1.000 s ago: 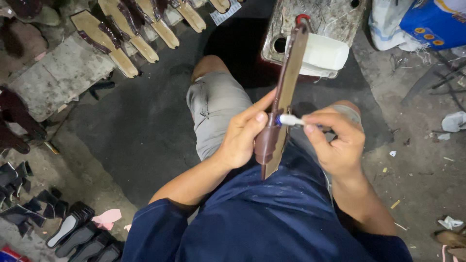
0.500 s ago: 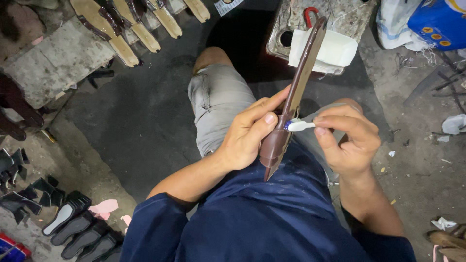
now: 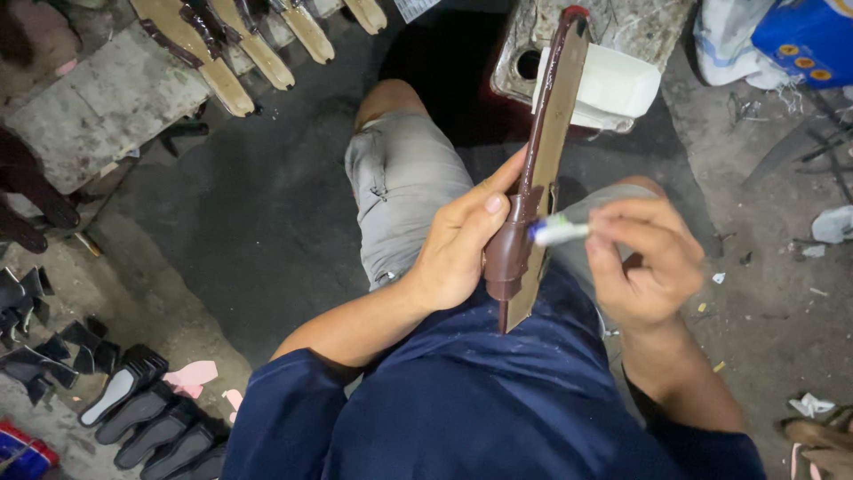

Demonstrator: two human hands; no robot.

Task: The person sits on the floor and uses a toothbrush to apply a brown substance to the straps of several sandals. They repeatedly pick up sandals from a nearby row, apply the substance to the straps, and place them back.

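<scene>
My left hand point(image 3: 460, 244) grips a long brown sandal sole point(image 3: 544, 142) with a brown strap near its lower end, holding it upright and on edge over my lap. My right hand point(image 3: 644, 258) pinches a small white brush point(image 3: 560, 233) with a blue tip, and that tip touches the sole's edge beside the strap. I sit in grey shorts and a dark blue shirt.
A white tub point(image 3: 613, 87) rests on a stained block point(image 3: 593, 36) ahead. Tan soles with brown straps point(image 3: 240, 44) lie in a row at the top left. Black soles point(image 3: 147, 413) sit at the lower left. A blue bag point(image 3: 804, 40) is at the top right.
The view has shifted slightly. My right hand has moved the brush a little down along the sole's edge while my left hand keeps its grip.
</scene>
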